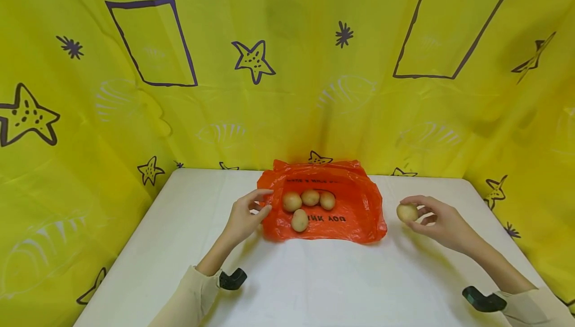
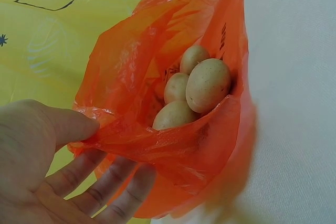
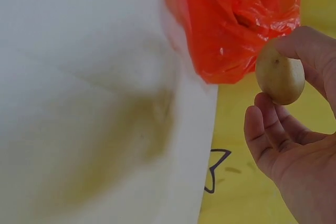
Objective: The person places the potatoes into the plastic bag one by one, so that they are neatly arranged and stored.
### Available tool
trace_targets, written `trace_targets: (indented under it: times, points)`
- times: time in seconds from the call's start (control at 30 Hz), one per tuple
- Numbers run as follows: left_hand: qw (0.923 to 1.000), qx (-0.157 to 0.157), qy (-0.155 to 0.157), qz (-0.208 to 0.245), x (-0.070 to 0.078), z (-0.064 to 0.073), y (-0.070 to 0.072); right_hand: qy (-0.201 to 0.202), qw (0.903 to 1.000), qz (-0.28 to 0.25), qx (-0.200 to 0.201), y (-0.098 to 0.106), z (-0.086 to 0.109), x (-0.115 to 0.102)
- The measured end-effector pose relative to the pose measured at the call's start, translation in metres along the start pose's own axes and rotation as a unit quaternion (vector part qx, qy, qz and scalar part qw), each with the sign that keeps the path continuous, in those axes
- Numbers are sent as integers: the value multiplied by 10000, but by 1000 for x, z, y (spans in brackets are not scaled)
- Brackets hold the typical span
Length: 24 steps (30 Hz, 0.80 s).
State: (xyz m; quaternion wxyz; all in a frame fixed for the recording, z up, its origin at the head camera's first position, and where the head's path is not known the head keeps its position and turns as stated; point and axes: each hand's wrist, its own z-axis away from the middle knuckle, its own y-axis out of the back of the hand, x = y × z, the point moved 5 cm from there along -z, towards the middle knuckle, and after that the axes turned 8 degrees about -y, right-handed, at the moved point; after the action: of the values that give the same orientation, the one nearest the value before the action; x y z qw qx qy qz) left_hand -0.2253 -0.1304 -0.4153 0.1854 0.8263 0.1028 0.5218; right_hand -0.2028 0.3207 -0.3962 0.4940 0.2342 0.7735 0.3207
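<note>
An open red plastic bag (image 1: 359, 227) lies on the white table, its mouth toward me. Several potatoes (image 1: 300, 220) rest inside it, clustered in its left half. My left hand (image 1: 246, 217) is at the bag's left edge. In the left wrist view, the thumb of that hand (image 2: 37, 156) lies over the bag's rim (image 2: 131, 145) and its fingers are behind the plastic, pinching it. To the right of the bag, apart from it, my right hand (image 1: 442, 222) holds one potato (image 1: 407, 212) between thumb and fingertips, above the table.
The white table (image 1: 314, 282) stretches in front of the bag and to both sides. Behind it and at both sides hangs a yellow curtain (image 1: 287, 117) with starfish and shell drawings. Dark devices sit at the left wrist (image 1: 232, 279) and right wrist (image 1: 484, 299).
</note>
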Motion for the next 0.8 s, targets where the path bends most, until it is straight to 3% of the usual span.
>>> trace_targets:
  times: [0.8]
  points:
    - [9999, 40, -90, 71, -1, 0, -1, 346, 9993, -163, -49, -7, -10, -44]
